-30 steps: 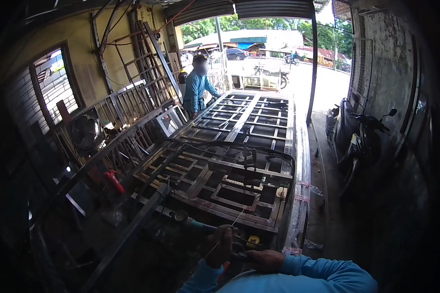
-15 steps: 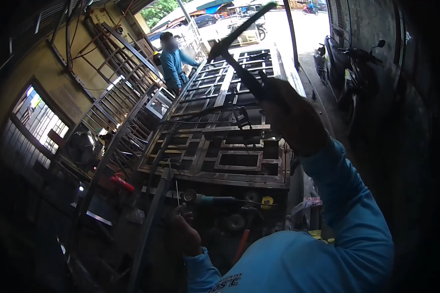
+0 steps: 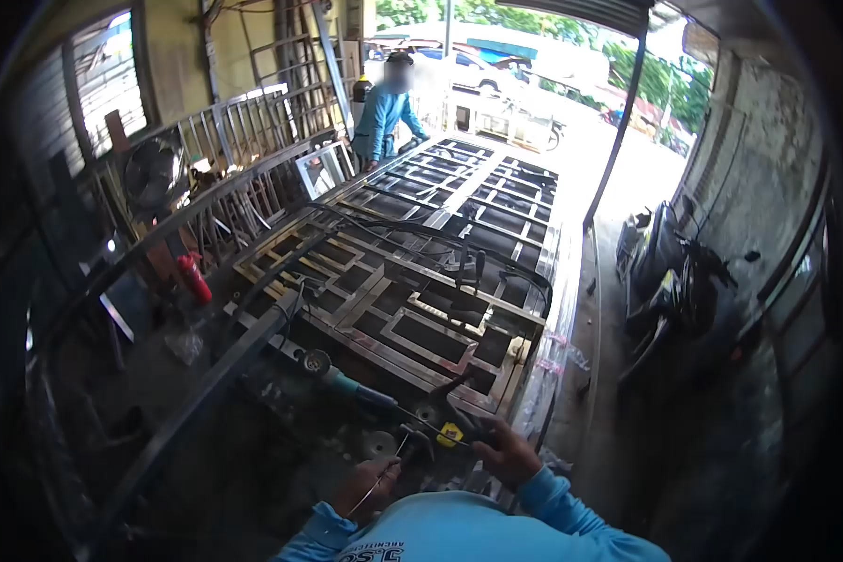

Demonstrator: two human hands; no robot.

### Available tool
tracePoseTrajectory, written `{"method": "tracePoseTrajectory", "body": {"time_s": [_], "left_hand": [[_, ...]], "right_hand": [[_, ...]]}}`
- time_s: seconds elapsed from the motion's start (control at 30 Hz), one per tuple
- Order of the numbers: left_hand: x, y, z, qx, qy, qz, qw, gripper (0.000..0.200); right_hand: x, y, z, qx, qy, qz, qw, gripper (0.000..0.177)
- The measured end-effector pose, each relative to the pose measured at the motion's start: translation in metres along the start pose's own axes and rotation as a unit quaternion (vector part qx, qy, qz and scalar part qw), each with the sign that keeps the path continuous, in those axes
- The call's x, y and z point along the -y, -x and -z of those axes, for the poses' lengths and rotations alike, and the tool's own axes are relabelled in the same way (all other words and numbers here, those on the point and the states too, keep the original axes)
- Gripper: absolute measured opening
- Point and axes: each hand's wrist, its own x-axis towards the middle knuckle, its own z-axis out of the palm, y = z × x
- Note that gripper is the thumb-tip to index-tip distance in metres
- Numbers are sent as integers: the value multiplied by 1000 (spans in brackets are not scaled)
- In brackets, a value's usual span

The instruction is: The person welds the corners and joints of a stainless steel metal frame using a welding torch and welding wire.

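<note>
Low in the view, my left hand (image 3: 367, 487) is closed round a thin metal rod (image 3: 378, 481) that points up and to the right. My right hand (image 3: 508, 453) grips the dark handle of a hammer (image 3: 461, 408), now low beside the near edge of a large metal frame (image 3: 384, 330). Between and above my hands lie a yellow round item (image 3: 450, 434), a grey disc (image 3: 379, 444) and a teal angle grinder (image 3: 354, 388) with its cord.
A slanted metal bar (image 3: 197, 401) stands at the left, near a red cylinder (image 3: 193, 278) and a fan (image 3: 155, 173). Across the frame, a person in blue (image 3: 380, 120) leans on its far left side. Motorcycles (image 3: 674, 281) are parked at the right. Black cables cross the frame.
My right hand has come down with the hammer from high above the frame to near my left hand. The view has turned, and my left hand still holds the rod.
</note>
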Motion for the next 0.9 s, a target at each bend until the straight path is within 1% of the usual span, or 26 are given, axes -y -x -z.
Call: {"method": "tracePoseTrajectory", "body": {"time_s": [0.03, 0.07, 0.1, 0.17, 0.2, 0.3, 0.4, 0.5, 0.53, 0.63, 0.67, 0.73, 0.77, 0.8, 0.87, 0.9], "left_hand": [[4, -1, -7, 17, 6, -13, 1000, 35], [15, -4, -20, 8, 15, -59, 998, 33], [15, -8, -26, 41, 2, -60, 997, 35], [10, -18, -27, 113, -31, -64, 991, 37], [11, -22, -33, 130, -53, -78, 987, 35], [14, -27, -45, 103, -57, -153, 981, 33], [4, -25, -42, 117, -44, -140, 982, 33], [10, -22, -43, 92, -35, -177, 979, 31], [11, -21, -40, 101, -28, -173, 979, 29], [7, -14, -35, 108, -34, -104, 988, 27], [10, -10, -34, 102, -35, -107, 988, 30], [16, -3, -37, 73, -20, -105, 992, 34], [18, -1, -38, 61, -14, -105, 993, 36], [18, 2, -38, 55, -8, -101, 993, 38], [8, 5, -34, 61, -29, -73, 995, 37], [-1, 6, -30, 69, -40, -58, 995, 36]], "right_hand": [[21, 11, 2, 29, 6, -97, 995, 57], [9, 14, 1, 21, 37, -63, 997, 57], [-10, 21, -2, 14, 64, -29, 997, 57], [-22, 28, -4, 12, 63, -34, 997, 58], [2, 32, -3, 8, 94, -35, 995, 60], [0, 33, -6, 17, 115, -22, 993, 62], [0, 30, -9, 47, 141, -4, 989, 62], [-1, 25, -19, 73, 126, 33, 989, 63], [5, 21, -21, 91, 140, 42, 985, 65], [20, 14, -25, 105, 171, 85, 976, 65], [28, 9, -22, 110, 165, 83, 977, 66], [26, -15, -5, 93, 157, 106, 978, 69], [42, -26, 10, 48, 175, 164, 970, 68], [69, -35, 30, 18, 168, 137, 976, 64], [121, -49, 65, -125, 97, 232, 960, 53], [147, -47, 80, -189, 139, 308, 922, 51]]}}
